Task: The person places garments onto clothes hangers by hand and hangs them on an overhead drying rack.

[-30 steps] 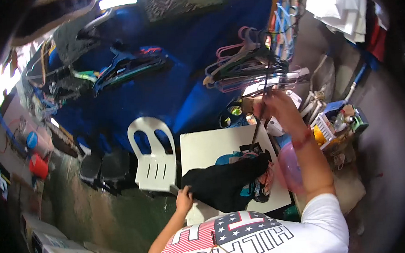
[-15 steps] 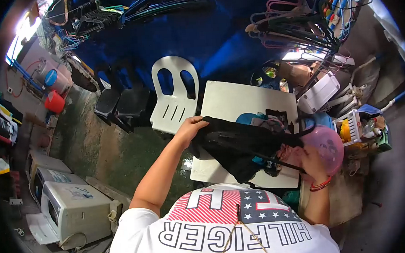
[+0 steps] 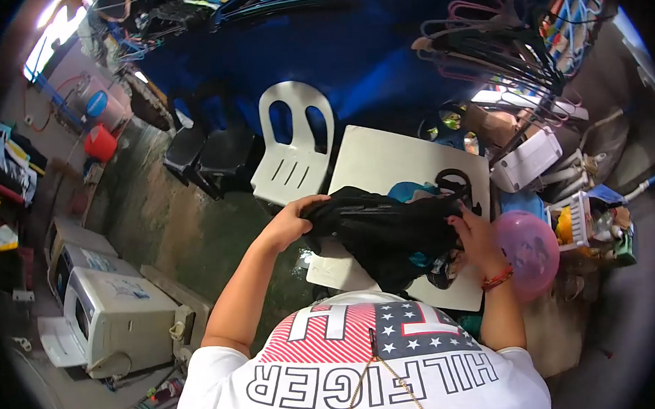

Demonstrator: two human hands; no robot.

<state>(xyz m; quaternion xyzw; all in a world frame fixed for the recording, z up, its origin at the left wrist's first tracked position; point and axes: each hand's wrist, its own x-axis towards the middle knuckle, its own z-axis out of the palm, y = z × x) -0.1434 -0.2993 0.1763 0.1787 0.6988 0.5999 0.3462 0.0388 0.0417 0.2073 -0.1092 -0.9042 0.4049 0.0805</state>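
A black garment (image 3: 389,234) is stretched between my two hands above a white table, its lower part hanging towards me; its exact kind does not show. My left hand (image 3: 292,221) is closed on its left end, thumb and fingers pinching the cloth. At the other end, my right hand (image 3: 478,236), with red bands on the wrist, grips the fabric's edge. Beneath and behind it lie other clothes (image 3: 411,192), some blue and some patterned, partly hidden. The white table (image 3: 392,159) shows beyond the cloth. Just right of my right hand stands a pink translucent basin (image 3: 532,259).
A white plastic chair (image 3: 294,146) stands behind the table's left side, with black chairs (image 3: 223,154) farther left. Hangers (image 3: 498,44) hang at upper right. A white basket (image 3: 572,219) sits beyond the basin. A washing machine (image 3: 120,314) is at lower left.
My right hand has moved left and up, away from in front of the basin, and the garment's trailing strap has been drawn in. The garment is bunched closer between my hands.
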